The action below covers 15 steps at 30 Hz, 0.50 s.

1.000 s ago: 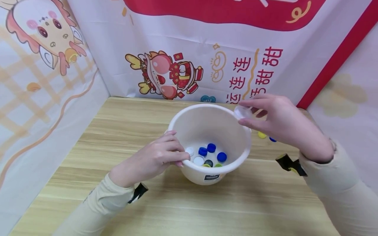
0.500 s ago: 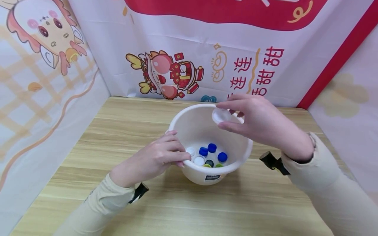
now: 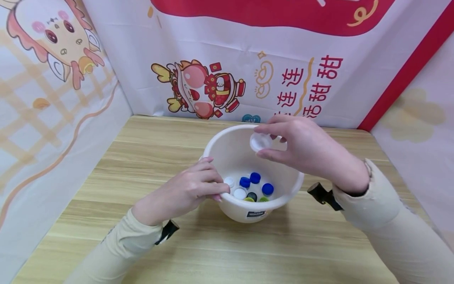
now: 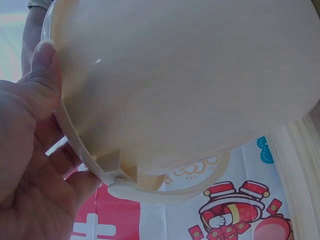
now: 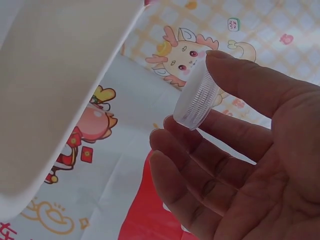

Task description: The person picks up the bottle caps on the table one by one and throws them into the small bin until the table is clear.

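Observation:
A cream plastic bucket (image 3: 227,152) stands on the table, its mouth facing up. My left hand (image 3: 188,189) grips its left rim, thumb on the outer wall (image 4: 190,85) in the left wrist view. Over the bucket's mouth, near the far right rim, my right hand (image 3: 305,146) pinches a translucent white bottle cap (image 3: 260,142) between thumb and fingers. The cap's ridged side (image 5: 197,97) shows in the right wrist view. On the bucket floor lie several caps: three blue ones (image 3: 255,178), white ones (image 3: 239,193), a dark one (image 3: 252,196) and yellow-green ones (image 3: 264,199) partly hidden by the near rim.
The wood-grain table (image 3: 149,150) extends around the bucket. Printed cloth (image 3: 198,39) hangs behind it and along both sides. A curved bucket handle (image 4: 185,192) hangs at the rim in the left wrist view.
My right hand has moved left with the white bottle cap, from the right rim to over the mouth. The yellow and blue caps on the table are now hidden. My left hand stays put.

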Tool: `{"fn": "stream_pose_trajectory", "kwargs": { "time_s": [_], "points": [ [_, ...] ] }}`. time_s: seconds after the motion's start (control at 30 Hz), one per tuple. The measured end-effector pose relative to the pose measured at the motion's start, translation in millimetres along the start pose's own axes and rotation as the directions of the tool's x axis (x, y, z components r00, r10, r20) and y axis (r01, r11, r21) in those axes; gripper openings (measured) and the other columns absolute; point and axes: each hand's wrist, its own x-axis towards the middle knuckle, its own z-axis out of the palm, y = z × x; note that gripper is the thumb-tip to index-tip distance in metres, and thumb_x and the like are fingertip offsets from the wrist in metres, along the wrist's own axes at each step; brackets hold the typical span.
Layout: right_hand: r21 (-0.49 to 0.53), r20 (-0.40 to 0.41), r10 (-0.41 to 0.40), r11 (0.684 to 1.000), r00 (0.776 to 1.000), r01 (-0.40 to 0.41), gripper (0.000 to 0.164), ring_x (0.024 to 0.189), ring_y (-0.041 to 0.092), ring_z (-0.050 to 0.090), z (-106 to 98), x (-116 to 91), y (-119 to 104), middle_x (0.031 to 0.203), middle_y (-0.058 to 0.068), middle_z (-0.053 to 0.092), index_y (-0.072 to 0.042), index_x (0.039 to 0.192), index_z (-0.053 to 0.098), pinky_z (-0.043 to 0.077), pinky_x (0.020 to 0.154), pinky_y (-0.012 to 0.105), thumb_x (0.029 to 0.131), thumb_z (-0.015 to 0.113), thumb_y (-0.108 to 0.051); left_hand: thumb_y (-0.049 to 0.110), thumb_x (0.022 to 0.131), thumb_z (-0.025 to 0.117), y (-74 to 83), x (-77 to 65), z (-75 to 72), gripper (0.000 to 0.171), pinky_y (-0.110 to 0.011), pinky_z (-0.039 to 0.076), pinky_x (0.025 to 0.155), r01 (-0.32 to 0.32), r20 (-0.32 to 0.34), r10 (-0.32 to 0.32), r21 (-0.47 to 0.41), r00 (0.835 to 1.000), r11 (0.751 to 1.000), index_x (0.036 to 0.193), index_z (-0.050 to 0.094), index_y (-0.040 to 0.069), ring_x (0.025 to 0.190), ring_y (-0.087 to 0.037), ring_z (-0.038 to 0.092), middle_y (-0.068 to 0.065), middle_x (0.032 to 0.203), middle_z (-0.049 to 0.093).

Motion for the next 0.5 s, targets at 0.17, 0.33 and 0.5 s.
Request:
{"fn": "stream_pose_trajectory", "kwargs": {
  "time_s": [0.17, 0.33, 0.5],
  "points": [
    [0.015, 0.005, -0.013, 1.0, 1.0, 0.013, 0.053, 0.086, 0.019, 0.065, 0.6, 0.0, 1.3, 0.109, 0.006, 0.068, -0.012, 0.128, 0.068, 0.059, 0.067, 0.033, 0.081, 0.084, -0.03, 0.013, 0.081, 0.08, 0.3, 0.6, -0.3, 0.028, -0.053, 0.031, 0.114, 0.011, 0.009, -0.011, 0.001, 1.0, 1.0, 0.109, 0.075, 0.015, 0.104, -0.018, 0.058, 0.001, 0.101, 0.068],
    [0.009, -0.002, -0.024, 1.0, 1.0, 0.024, 0.06, 0.092, 0.021, 0.067, 1.2, -1.0, 3.2, 0.113, 0.007, 0.068, -0.012, 0.128, 0.067, 0.059, 0.073, 0.037, 0.077, 0.086, -0.037, 0.013, 0.081, 0.08, 0.6, 1.1, -0.7, 0.028, -0.054, 0.031, 0.114, 0.013, 0.01, -0.013, 0.002, 1.0, 1.0, 0.109, 0.075, 0.015, 0.104, -0.018, 0.058, 0.001, 0.101, 0.068],
    [-0.027, -0.015, 0.028, 0.999, 1.0, -0.028, 0.056, 0.098, 0.023, 0.066, -4.8, -4.9, 6.8, 0.116, 0.006, 0.068, -0.014, 0.127, 0.069, 0.059, 0.077, 0.041, 0.079, 0.084, -0.039, 0.013, 0.081, 0.08, -0.5, 1.1, 0.0, 0.028, -0.055, 0.033, 0.113, -0.005, -0.001, 0.005, 0.006, 1.0, 1.0, 0.108, 0.075, 0.014, 0.103, -0.019, 0.058, 0.001, 0.1, 0.068]
  ]
}}
